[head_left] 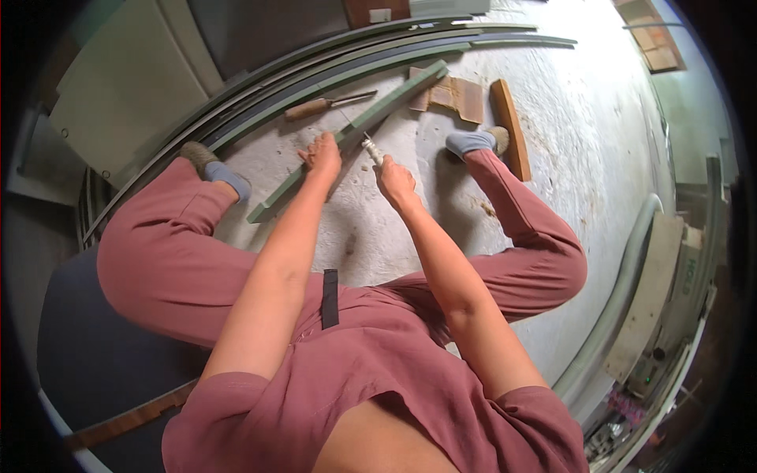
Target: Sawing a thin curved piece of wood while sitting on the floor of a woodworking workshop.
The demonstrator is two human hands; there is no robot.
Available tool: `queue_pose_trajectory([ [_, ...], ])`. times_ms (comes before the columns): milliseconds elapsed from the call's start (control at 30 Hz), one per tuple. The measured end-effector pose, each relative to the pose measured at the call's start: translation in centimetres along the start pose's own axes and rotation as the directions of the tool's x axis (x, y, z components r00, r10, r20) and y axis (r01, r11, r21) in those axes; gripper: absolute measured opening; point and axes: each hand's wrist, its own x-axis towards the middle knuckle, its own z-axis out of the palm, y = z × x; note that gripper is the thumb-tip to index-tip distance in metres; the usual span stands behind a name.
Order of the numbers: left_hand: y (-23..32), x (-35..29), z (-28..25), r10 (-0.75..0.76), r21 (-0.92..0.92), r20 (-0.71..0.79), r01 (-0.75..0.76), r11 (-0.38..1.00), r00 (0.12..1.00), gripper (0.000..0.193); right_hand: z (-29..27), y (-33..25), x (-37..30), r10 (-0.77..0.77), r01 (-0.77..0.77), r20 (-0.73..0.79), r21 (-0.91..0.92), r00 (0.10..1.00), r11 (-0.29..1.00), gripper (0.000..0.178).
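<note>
A long green strip [374, 113] lies slantwise on the floor between my feet. My left hand [322, 155] is on its middle, with the fingers bent over it and pressing it down. In my right hand [397, 183] is a tool with a white-wrapped handle [372, 150], the fingers closed round its near end. Its thin metal end reaches toward the strip's right side, and a fine light line shows beyond the strip; I cannot make out the tool's exact kind. Just past the strip lies a wooden-handled tool [309, 109] with a slim metal shaft.
Several long green and dark strips [339, 73] lie along the far side. Brown flat pieces [457, 96] and a wooden block [511, 130] sit to the right. Grey cabinet [134, 87] at far left; pale pipe [611, 315] and a machine [670, 331] at right.
</note>
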Motion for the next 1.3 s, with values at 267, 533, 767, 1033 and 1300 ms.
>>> queue_pose_trajectory([
  [267,-0.7,-0.6,-1.0,-0.031,-0.027,0.081,0.033,0.999,0.996,0.029,0.9,3.0,-3.6,-0.027,0.027,0.016,0.003,1.000,1.000,0.030],
  [533,-0.6,-0.1,-1.4,0.000,-0.013,0.077,0.001,1.000,0.997,0.031,0.5,0.2,-0.3,-0.018,0.018,0.002,-0.056,1.000,0.998,0.028],
  [767,-0.8,-0.5,-0.2,-0.007,-0.048,0.095,0.012,0.999,0.995,0.030,1.1,1.5,-0.5,-0.054,0.054,-0.015,-0.017,0.998,0.998,0.029],
  [1033,-1.8,-0.6,-1.0,-0.002,-0.044,0.093,0.006,0.999,0.996,0.031,0.4,1.8,-2.9,-0.030,0.030,0.051,0.000,0.998,1.000,0.028],
  [1300,-4.6,-2.8,-2.0,-0.197,0.053,0.107,0.192,0.980,0.975,0.043,1.1,0.5,0.5,-0.037,0.037,-0.019,-0.031,0.999,0.999,0.029],
])
